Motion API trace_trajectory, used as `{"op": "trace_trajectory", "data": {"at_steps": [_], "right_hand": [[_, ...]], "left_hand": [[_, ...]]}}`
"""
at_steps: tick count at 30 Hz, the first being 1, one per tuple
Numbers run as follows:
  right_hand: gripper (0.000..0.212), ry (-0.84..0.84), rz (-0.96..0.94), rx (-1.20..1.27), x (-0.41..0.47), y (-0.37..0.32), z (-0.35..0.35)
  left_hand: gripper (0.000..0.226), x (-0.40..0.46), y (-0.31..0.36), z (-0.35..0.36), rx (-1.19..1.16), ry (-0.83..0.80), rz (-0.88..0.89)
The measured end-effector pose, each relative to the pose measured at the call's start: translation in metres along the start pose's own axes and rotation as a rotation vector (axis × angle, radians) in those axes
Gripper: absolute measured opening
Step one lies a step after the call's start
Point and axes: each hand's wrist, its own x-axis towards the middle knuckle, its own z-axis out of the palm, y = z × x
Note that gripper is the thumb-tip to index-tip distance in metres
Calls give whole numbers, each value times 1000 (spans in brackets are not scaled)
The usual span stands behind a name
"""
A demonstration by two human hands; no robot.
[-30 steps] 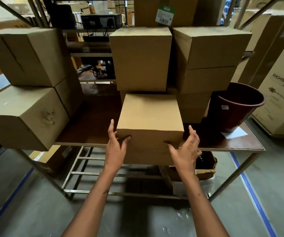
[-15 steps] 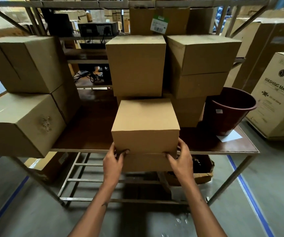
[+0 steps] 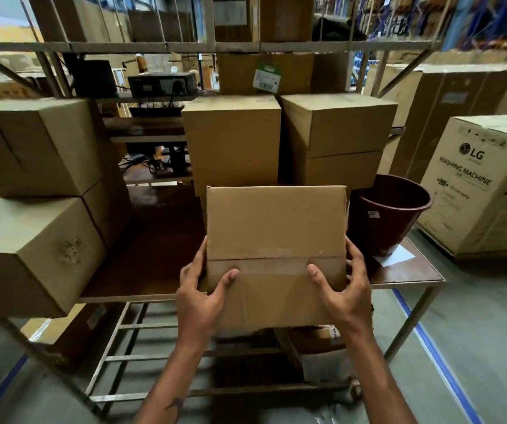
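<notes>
Both hands, left and right, grip the box by its sides, tilted off the shelf; next, I judge, carrying it clear.

Plain tan over the square cardboard box, crossed by a duller brown strip of packing tape. Same flat tan on the stacked cardboard cartons at left, with one scuffed, mottled patch. Deep reddish-brown on the round plastic bucket, with one small white sticker. Dark brown on the wooden tabletop; white on the paper sheet. Pale beige with black lettering on the tall washing-machine carton. Grey on the concrete floor, striped by a blue line. Green and white on the hanging tag.
</notes>
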Motion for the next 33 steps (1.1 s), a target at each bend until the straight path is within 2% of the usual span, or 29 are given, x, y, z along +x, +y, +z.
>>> {"op": "trace_trajectory", "data": {"at_steps": [4, 9, 12, 16, 23, 28, 33], "right_hand": [[96, 20, -41, 32, 8, -40, -21], [96, 51, -200, 49, 33, -99, -42], [97, 99, -322, -56, 56, -131, -52], [101, 185, -408, -155, 85, -169, -56], [95, 201, -516, 2, 134, -231, -36], [98, 70, -522, 58, 192, -242, 3], [97, 43, -520, 63, 251, -244, 43]], "left_hand": [[82, 9, 44, -3, -81, -3, 131], [76, 29, 92, -3, -301, -1, 249], [75, 43, 126, -6, -437, 14, 308], [75, 70, 170, -14, -455, 17, 449], [73, 134, 226, -32, -397, 60, 702], [70, 191, 230, -40, -406, 92, 703], [73, 254, 218, -42, -397, 55, 638]]}}
